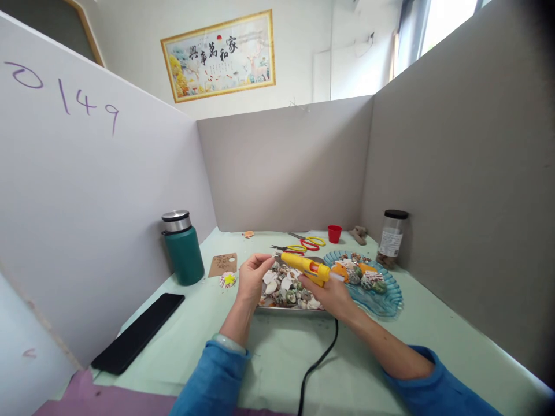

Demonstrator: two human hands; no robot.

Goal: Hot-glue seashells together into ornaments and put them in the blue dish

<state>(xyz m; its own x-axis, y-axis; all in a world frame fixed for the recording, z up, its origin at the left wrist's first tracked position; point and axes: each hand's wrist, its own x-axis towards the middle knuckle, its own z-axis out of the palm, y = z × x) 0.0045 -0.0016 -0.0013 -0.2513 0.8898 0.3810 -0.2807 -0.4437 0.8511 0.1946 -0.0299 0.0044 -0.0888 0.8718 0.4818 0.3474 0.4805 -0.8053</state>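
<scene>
My right hand (327, 292) is wrapped round a yellow glue gun (306, 267), whose nozzle points left. Just left of the nozzle, my left hand (255, 274) has its thumb and forefinger pinched together; whatever is between the fingertips is too small to make out. Both hands are above a metal tray (295, 311) full of mixed seashells (288, 289). A black cord (318, 364) runs from below the tray towards the front edge. To the right of the tray lies a blue scalloped plate (392, 297) with shells and orange pieces on it.
A green bottle (184, 254), a black phone-like slab (141, 332), a brown card (223, 264) and a flower-like piece (228, 280) are on the left. Scissors (310, 241), a red cup (334, 234) and a black-lidded jar (391, 240) stand further back. Grey panels (286, 173) enclose the table.
</scene>
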